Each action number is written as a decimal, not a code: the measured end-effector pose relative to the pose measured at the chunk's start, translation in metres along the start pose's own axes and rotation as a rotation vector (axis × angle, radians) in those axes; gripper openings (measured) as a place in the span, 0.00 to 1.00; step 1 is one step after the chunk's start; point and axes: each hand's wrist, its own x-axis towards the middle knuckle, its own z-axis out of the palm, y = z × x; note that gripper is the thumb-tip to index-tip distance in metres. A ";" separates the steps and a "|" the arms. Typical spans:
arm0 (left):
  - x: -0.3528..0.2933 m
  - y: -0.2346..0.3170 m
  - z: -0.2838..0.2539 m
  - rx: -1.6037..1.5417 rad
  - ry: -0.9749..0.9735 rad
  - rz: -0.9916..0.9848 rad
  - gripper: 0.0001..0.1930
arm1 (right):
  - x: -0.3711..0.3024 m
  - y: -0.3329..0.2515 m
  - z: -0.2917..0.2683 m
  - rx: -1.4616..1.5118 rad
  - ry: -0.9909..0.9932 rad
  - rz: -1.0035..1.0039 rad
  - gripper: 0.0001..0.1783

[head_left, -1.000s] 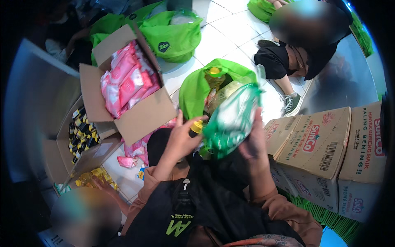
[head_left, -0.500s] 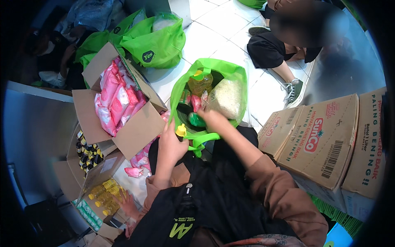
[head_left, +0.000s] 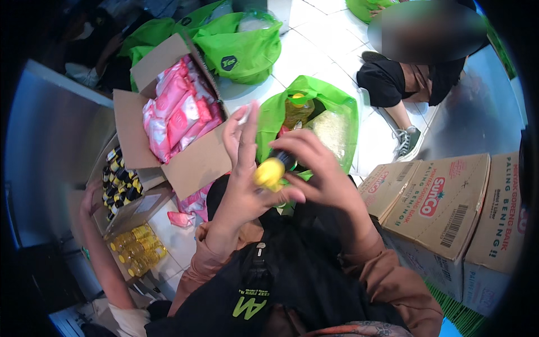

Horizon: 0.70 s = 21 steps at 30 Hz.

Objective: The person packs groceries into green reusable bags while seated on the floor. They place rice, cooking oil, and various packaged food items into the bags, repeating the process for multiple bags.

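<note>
A small dark bottle with a yellow cap (head_left: 272,173) is between my two hands, its cap tilted toward me. My right hand (head_left: 321,171) has its fingers curled round the bottle's dark body. My left hand (head_left: 241,174) is beside it, fingers stretched upward and thumb reaching under the cap. Just beyond stands an open green bag (head_left: 349,121). Inside are a yellow-capped bottle of oil (head_left: 297,114), a clear bag of white grains (head_left: 330,132) and a red packet, partly hidden by my right hand.
At left, an open carton (head_left: 193,168) holds pink packets; lower boxes hold small dark bottles (head_left: 119,185) and oil bottles (head_left: 137,250). A co-worker's arm (head_left: 106,255) reaches in there. Closed cartons (head_left: 443,196) stand at right. Filled green bags (head_left: 238,53) and a seated person (head_left: 387,84) are farther off.
My right hand has come out of the green bag to the dark bottle, which my left hand held. Both hands are raised together. The co-worker's hand moved from the oil bottles to the small dark bottles.
</note>
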 end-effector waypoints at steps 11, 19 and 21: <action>-0.403 -0.244 -0.218 1.498 -0.076 -0.829 0.34 | 0.003 0.155 0.154 0.139 0.277 0.723 0.33; -0.331 -0.267 -0.331 1.373 0.339 -1.119 0.32 | -0.006 0.159 0.160 -0.247 0.180 0.491 0.13; -0.285 -0.270 -0.395 1.258 0.426 -1.062 0.32 | -0.008 0.140 0.154 -0.222 0.226 0.521 0.12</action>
